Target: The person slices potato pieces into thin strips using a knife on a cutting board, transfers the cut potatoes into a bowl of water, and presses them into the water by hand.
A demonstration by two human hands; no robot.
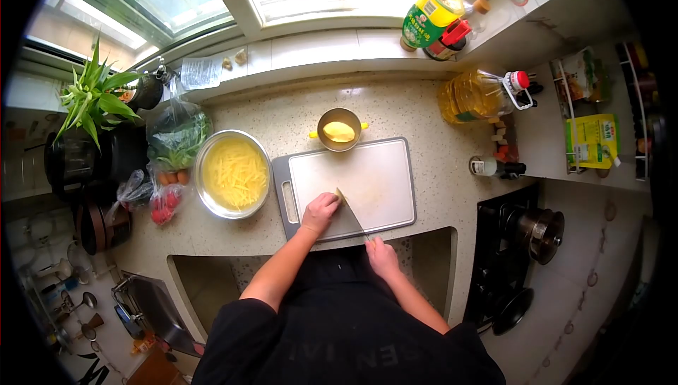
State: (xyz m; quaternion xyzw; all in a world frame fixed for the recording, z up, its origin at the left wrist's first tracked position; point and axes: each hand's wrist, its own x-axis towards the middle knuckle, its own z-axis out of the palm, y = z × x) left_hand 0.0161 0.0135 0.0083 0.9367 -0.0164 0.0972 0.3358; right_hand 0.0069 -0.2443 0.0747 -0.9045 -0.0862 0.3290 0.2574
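Observation:
My right hand (382,256) grips the handle of a kitchen knife (351,210), its blade slanting up and left over the white cutting board (378,180) with the grey rim. On the board, my left hand (321,212) is closed, fingers curled beside the blade's tip. Whatever lies beneath those fingers is mostly hidden. Behind the board stands a small metal pot (324,126) with yellow handles, holding a pale yellow peeled piece (339,131), apparently potato. Left of the board, a steel bowl (200,194) contains many pale yellow strips (239,173), which look like cut potato.
Bagged greens (180,138), a bag of red items (164,205) and a potted plant (99,95) stand left. At right are an oil jug (473,97), a dark bottle (496,167) and a stove (503,258) with a pot (540,235). A sink (166,314) lies lower left.

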